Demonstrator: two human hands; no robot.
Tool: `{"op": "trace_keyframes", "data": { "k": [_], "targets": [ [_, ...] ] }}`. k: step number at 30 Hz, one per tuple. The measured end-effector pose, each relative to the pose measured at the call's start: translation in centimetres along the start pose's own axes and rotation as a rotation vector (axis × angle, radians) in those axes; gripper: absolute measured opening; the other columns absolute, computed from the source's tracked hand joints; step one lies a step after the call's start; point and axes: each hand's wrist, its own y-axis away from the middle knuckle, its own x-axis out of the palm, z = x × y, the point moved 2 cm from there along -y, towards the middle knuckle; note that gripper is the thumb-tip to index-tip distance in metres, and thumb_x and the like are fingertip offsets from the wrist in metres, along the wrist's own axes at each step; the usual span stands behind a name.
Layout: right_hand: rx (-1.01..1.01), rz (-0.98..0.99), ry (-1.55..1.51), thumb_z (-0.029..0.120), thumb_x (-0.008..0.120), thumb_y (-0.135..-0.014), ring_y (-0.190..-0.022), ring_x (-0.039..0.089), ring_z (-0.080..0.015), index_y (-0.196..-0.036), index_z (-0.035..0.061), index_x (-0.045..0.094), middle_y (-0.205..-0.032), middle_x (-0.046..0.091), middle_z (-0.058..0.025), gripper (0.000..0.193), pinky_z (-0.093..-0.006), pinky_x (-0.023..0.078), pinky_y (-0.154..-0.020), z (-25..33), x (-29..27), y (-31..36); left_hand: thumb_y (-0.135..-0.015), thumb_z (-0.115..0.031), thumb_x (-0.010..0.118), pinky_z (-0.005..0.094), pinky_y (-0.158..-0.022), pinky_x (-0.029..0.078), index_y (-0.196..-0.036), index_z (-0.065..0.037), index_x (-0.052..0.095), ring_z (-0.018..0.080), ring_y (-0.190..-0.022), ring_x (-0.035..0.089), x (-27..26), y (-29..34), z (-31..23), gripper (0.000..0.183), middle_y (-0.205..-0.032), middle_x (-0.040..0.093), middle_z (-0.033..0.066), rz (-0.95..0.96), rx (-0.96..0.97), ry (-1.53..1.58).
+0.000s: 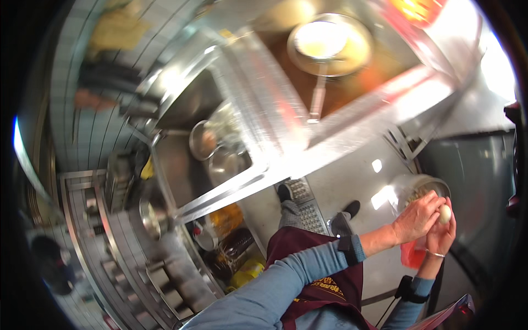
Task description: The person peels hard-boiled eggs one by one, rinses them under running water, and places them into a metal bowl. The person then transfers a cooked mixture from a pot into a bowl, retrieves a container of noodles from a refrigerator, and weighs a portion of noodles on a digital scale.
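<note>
Tiled wall (63, 104), steel sink (184, 110), shiny floor (346, 165)

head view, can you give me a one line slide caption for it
Pale egg in the right hand, left hand close beside it, near a round container.

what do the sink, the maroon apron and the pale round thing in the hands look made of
Sink: likely stainless steel, satin to shiny, from its grey sheen and bright glare. Maroon apron: apparently cloth, matte, with soft folds. Pale round thing: smooth-looking, perhaps eggshell, but too small to tell.
</note>
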Motion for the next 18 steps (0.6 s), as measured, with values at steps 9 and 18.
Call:
{"op": "trace_keyframes", "data": {
  "k": [9, 18],
  "targets": [
    [0.398, 0.493, 0.396, 0.013, 0.051, -0.096, -0.055, 0.044, -0.0110, -0.116, 0.0022, 0.054, -0.084, 0.055, -0.0068, 0.023, -0.0225, 0.036, -0.041, -15.7, 23.5, -0.8, -0.089, -0.014, 0.060, 0.0508, -0.103, 0.040, -0.129, 0.000, 0.055, 0.0384, -0.126, 0.048, -25.3, 13.7, -4.1, 0.043, -0.137, 0.048, 0.0249, 0.085, -0.487, -0.378],
    [0.675, 1.004, 1.097, 0.002, 0.061, -0.081, -0.092, 0.062, -0.0176, -0.114, 0.0037, 0.062, -0.106, 0.062, -0.0070, 0.033, -0.0288, 0.054, -0.073, -53.7, 45.5, -0.2, -0.090, 0.000, 0.060, 0.0334, -0.077, 0.055, -0.114, 0.000, 0.064, 0.0277, -0.090, 0.070, -49.3, 32.7, -15.0, 0.024, -0.097, 0.069, 0.0158, -0.889, -0.513, -0.369]
  ]
}}
